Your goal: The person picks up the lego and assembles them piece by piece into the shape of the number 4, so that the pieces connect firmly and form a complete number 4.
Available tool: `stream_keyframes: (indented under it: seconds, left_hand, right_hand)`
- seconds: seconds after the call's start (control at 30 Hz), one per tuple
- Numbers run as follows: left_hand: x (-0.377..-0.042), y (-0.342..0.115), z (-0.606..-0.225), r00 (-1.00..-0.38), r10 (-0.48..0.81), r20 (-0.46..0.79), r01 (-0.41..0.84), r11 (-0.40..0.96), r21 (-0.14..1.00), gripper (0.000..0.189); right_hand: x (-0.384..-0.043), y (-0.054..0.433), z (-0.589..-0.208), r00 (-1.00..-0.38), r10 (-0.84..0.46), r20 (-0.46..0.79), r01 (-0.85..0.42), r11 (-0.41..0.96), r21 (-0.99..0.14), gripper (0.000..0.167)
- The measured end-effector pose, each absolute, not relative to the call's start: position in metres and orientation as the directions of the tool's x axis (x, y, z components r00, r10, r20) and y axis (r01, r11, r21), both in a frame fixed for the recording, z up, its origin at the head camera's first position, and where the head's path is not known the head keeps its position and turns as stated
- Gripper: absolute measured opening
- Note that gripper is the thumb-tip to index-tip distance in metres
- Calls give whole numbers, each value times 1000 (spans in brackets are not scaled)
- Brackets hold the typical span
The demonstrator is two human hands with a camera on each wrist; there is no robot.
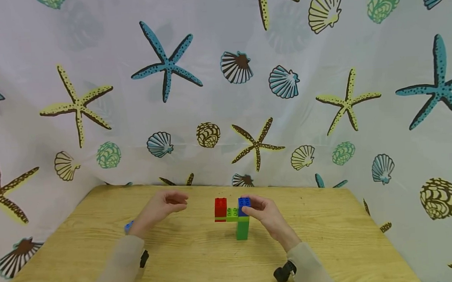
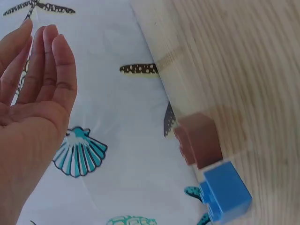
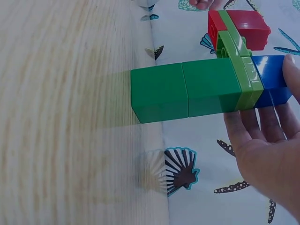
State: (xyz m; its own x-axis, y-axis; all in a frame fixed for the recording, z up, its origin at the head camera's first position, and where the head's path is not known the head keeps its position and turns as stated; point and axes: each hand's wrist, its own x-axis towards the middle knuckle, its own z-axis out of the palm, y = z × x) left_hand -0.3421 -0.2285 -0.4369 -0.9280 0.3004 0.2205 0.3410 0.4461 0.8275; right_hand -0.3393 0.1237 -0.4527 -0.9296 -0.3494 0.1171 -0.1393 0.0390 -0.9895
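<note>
My right hand (image 1: 267,213) pinches a dark blue brick (image 1: 244,205) between thumb and fingers. This brick sits atop a column of two green bricks (image 3: 185,89), with flat lime green pieces (image 3: 248,86) between. The lime layer reaches out to the left and carries a red brick (image 1: 220,206) on its far end; a thin red piece (image 3: 215,26) shows under that end. The column stands upright on the table. To the left of it, my left hand (image 1: 158,209) hovers with loosely bent fingers, holding nothing.
On the wooden table (image 1: 194,262), a light blue brick (image 2: 227,192) and a brown brick (image 2: 199,140) lie close together beyond my left forearm. In the head view the brown one is hidden. A white curtain (image 1: 208,103) printed with shells and starfish surrounds the table's back and sides.
</note>
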Motion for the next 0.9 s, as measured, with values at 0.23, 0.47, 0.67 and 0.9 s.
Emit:
stream_keyframes:
  seconds: [0.23,0.47,0.67,0.9]
  left_hand:
    - [-344,-251,-435,-936,299,187,317,478,819,35]
    - [-348,-270,-443,-955,268,127,257,530,808,39]
    - [-350,-285,-452,-948,297,114,272,572,774,39]
    - [-348,-296,-460,-930,352,106,304,575,759,42]
  right_hand:
    - [-337,125,-451,-930,-352,101,-127,51,-991,48]
    - [-339,125,-453,-929,-356,100,-122,39,-992,47]
    - [-339,126,-454,-926,-362,107,-122,17,-992,48]
    - [-338,126,-452,-928,-358,101,-115,18,-993,49]
